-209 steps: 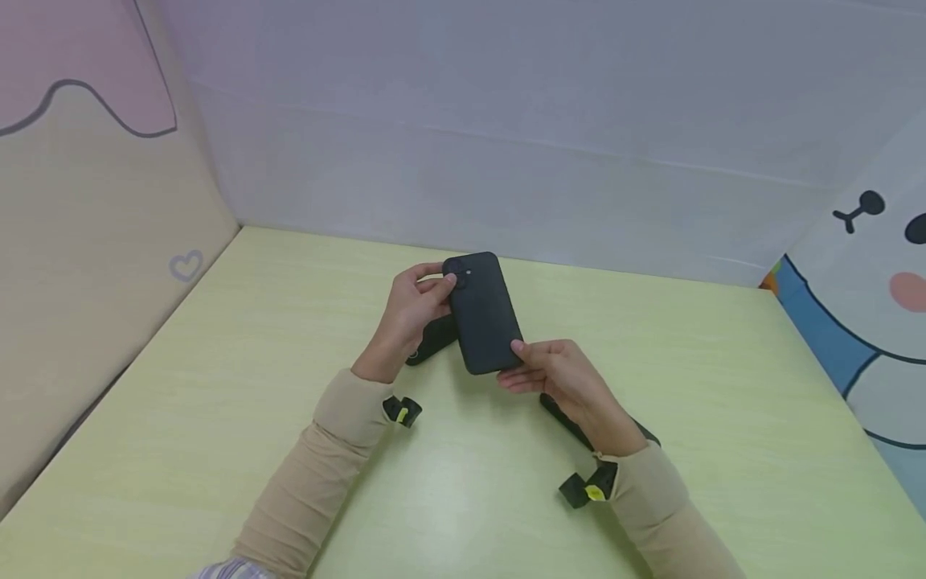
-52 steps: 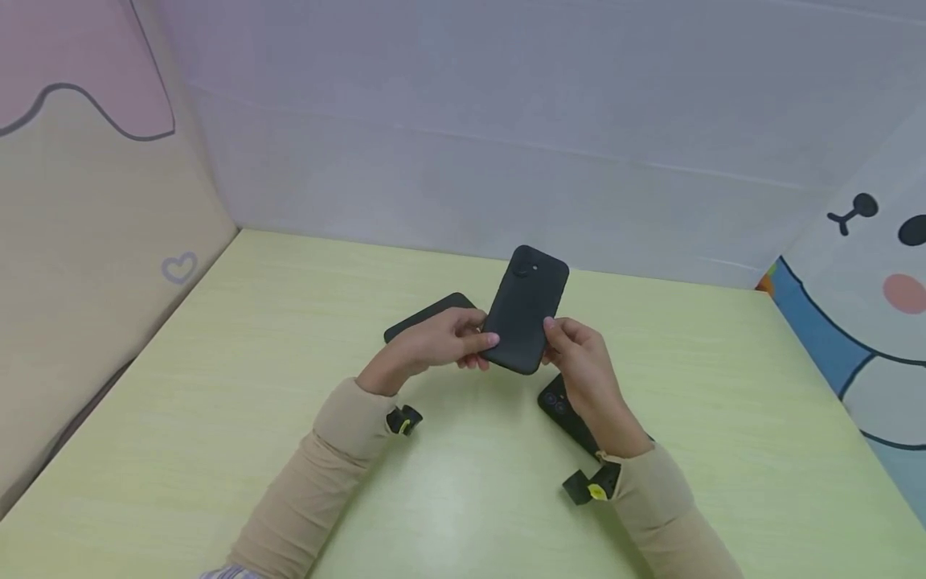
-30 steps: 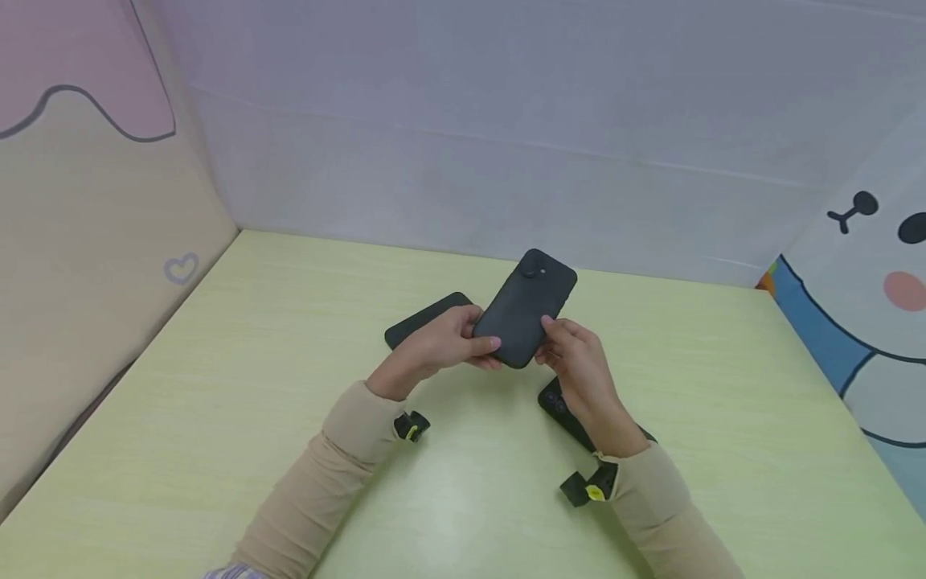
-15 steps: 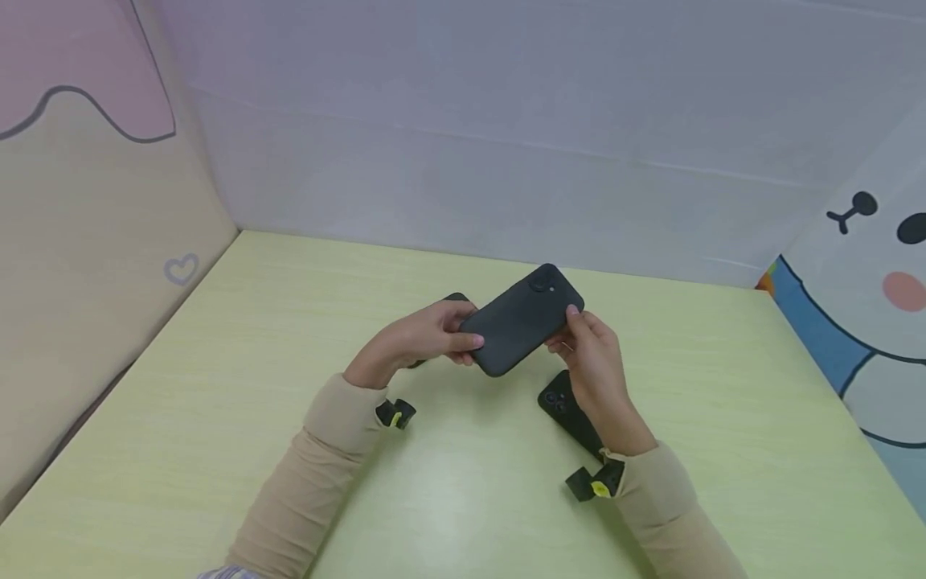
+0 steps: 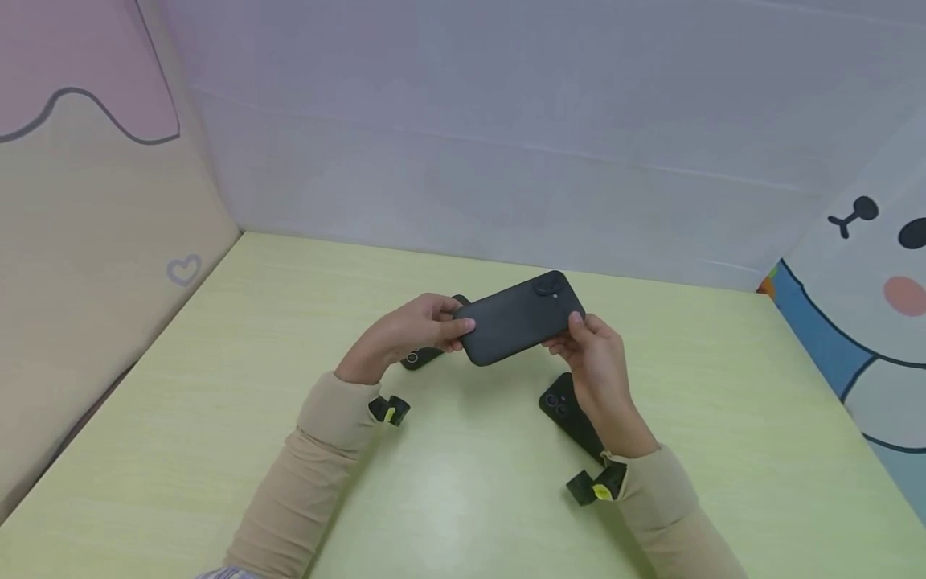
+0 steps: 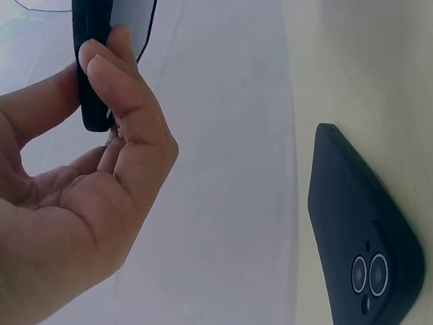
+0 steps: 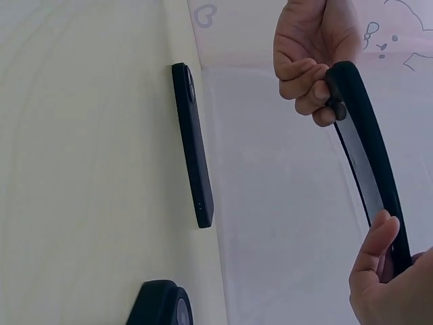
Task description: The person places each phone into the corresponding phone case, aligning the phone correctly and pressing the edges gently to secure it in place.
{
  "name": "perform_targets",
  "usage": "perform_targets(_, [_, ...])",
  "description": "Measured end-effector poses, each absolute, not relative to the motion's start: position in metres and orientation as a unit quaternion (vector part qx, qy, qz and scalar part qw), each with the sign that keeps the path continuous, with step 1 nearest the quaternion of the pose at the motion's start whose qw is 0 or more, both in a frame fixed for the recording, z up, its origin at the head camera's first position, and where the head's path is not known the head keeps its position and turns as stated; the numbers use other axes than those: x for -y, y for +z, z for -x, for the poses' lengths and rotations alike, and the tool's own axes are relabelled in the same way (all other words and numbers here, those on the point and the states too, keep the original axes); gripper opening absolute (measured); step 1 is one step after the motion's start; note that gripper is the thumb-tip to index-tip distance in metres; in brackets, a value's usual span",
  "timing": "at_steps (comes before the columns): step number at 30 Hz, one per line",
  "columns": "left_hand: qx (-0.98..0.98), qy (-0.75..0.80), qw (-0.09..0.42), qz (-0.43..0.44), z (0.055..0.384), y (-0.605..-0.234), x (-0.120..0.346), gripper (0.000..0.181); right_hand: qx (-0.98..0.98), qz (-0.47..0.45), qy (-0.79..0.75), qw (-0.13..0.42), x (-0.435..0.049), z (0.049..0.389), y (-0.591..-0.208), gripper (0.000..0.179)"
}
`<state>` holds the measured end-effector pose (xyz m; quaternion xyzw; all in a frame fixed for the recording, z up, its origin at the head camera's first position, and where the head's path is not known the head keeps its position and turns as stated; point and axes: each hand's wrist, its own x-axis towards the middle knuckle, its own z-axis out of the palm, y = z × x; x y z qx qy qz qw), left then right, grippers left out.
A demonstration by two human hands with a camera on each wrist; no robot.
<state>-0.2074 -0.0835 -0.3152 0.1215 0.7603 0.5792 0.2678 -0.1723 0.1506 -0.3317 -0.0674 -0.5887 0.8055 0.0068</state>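
Both hands hold up a black phone (image 5: 510,322) above the table, its matte back and camera bump facing the head camera. It lies nearly sideways, camera end at the right. My left hand (image 5: 405,330) pinches the lower end, thumb on the back and fingers behind. At the camera end, my right hand (image 5: 596,366) grips the corner, thumb along the edge. The right wrist view shows the phone's pale grey front (image 7: 365,166). A second black phone (image 5: 421,358) lies partly hidden behind my left hand. Beside my right hand rests a third black phone (image 5: 567,410), partly covered by that arm.
The light wooden table (image 5: 448,482) runs back to a pale wall sheet (image 5: 492,145). A printed panel (image 5: 882,338) stands at the right, a cream and pink one (image 5: 94,241) at the left. Small black cameras sit on both wrists.
The held phone has turned clockwise from upright to nearly sideways, its camera end swinging right and down. My right hand has shifted to the camera-end corner; my left keeps the other end.
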Motion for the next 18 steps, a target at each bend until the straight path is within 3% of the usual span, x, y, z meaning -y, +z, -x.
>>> perform_targets(8, [-0.762, 0.595, 0.241, -0.080, 0.211, -0.323, 0.074, 0.028, 0.553, 0.087, 0.828, 0.023, -0.148, 0.171, -0.331, 0.020])
perform_targets(18, [-0.749, 0.607, 0.257, -0.072, 0.205, -0.324, 0.065, 0.036, 0.543, 0.094, 0.833, 0.052, -0.145, 0.170, -0.331, 0.014])
